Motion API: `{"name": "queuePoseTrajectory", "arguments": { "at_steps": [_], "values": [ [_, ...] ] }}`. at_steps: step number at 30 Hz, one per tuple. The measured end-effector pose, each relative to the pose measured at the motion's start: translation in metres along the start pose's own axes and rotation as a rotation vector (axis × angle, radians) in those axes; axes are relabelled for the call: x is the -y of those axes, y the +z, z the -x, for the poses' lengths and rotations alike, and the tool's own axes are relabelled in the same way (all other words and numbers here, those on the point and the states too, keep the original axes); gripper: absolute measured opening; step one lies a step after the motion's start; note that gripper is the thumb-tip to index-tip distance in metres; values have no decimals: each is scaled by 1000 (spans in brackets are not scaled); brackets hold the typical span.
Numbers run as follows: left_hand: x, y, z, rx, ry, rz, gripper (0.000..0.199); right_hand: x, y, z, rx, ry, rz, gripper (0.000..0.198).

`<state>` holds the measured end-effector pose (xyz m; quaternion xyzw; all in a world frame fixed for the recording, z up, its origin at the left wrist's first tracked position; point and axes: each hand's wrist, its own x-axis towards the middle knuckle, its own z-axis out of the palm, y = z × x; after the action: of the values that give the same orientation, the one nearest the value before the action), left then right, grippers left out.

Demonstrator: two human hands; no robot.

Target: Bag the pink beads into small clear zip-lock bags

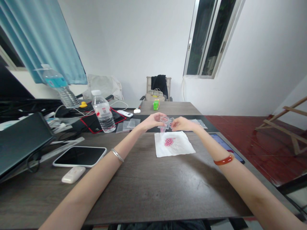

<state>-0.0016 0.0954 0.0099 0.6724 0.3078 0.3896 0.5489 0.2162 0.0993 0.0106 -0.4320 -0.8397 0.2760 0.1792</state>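
Observation:
My left hand (pixel 155 121) is closed on a clear plastic bag (pixel 165 120), held up just beyond a white paper sheet (pixel 177 149). The fingers of my right hand (pixel 181 124) pinch the other side of the same bag. Something pinkish shows in the bag's lower part, too small to make out. On the sheet lies a cluster of small pink beads (pixel 169 141). Flat clear bags (pixel 128 125) rest to the left of my left hand, and another clear packet (pixel 199 123) lies just past my right hand.
Two water bottles (pixel 103 111) stand at the left, near a laptop (pixel 22 145). A tablet (pixel 80 156) and a white case (pixel 73 174) lie by my left forearm. Another tablet (pixel 226 147) sits partly behind my right forearm. A green box (pixel 156 104) stands at the far end.

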Motion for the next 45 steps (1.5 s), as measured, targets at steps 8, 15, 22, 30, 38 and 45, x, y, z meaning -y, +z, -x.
{"name": "queuePoseTrajectory", "arguments": {
  "at_steps": [8,15,22,30,38,45],
  "values": [
    [-6,1,4,1,37,-41,49,-10,19,-5,244,14,109,25],
    [-7,1,4,-13,13,-29,49,-13,23,-5,241,-9,65,23],
    [-5,0,2,25,3,-40,49,10,-1,-1,-310,-47,-48,17],
    [-5,3,3,68,-22,-12,49,43,0,4,-517,-153,-195,17],
    [-8,2,4,56,-16,-19,48,40,-1,4,-499,-161,-227,20],
    [-10,1,5,42,-1,-11,48,20,-4,1,-422,-6,-100,12]
  ]
}}
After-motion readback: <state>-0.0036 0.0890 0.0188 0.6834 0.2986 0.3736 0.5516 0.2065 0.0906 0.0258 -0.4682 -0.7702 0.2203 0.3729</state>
